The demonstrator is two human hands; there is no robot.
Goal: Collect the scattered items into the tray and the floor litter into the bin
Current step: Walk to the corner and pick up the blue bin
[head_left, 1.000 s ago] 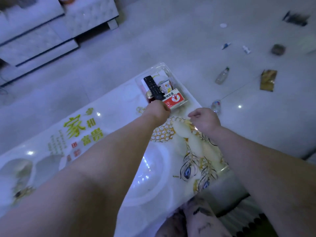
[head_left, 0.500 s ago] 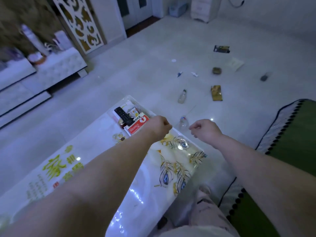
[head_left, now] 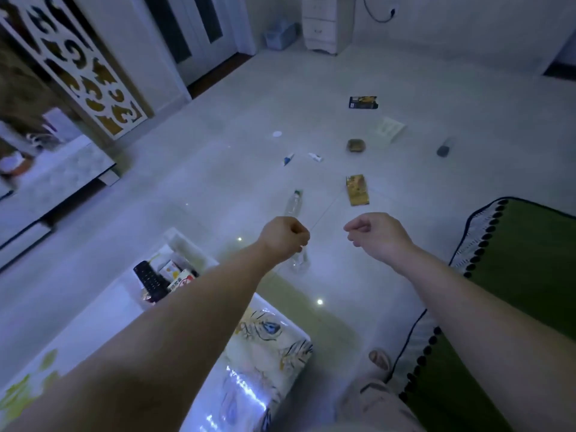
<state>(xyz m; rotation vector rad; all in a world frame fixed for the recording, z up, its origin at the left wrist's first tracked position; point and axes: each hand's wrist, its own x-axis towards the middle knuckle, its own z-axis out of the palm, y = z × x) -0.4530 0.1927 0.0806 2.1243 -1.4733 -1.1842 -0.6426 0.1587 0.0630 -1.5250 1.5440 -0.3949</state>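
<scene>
The head camera looks down over both forearms, held out above the floor past the end of the tabletop [head_left: 103,322]. The left hand [head_left: 285,236] has its fingers curled tight into a fist and the right hand [head_left: 378,233] has its fingers curled in more loosely, thumb by the forefinger; nothing shows in either. The tray [head_left: 184,244] sits at the tabletop's far end, below and to the left of the left fingers, and holds a remote control [head_left: 151,280], a red-and-white box [head_left: 182,282] and a small carton [head_left: 170,269], three things I can count, with more perhaps hidden beneath. The visible tabletop carries nothing else loose, so the tray half of the job looks done. The floor half looks unstarted, for I count ten pieces of litter. There are two clear bottles, one [head_left: 300,261] just under the left fingers and one [head_left: 293,203] just beyond them. There are three flat packets: a gold packet [head_left: 357,190] between and beyond both sets of fingers, a pale packet [head_left: 389,128] farther off and a dark packet [head_left: 363,102] farthest. Two small tubes [head_left: 288,159] [head_left: 315,156] lie beyond the far bottle, with one white disc [head_left: 276,134] past them, one brown lump [head_left: 356,145] and one grey object [head_left: 444,148] beyond the right fingers. A pale blue container [head_left: 279,35] by the far wall is probably the bin, well apart from both hands and from all the litter.
</scene>
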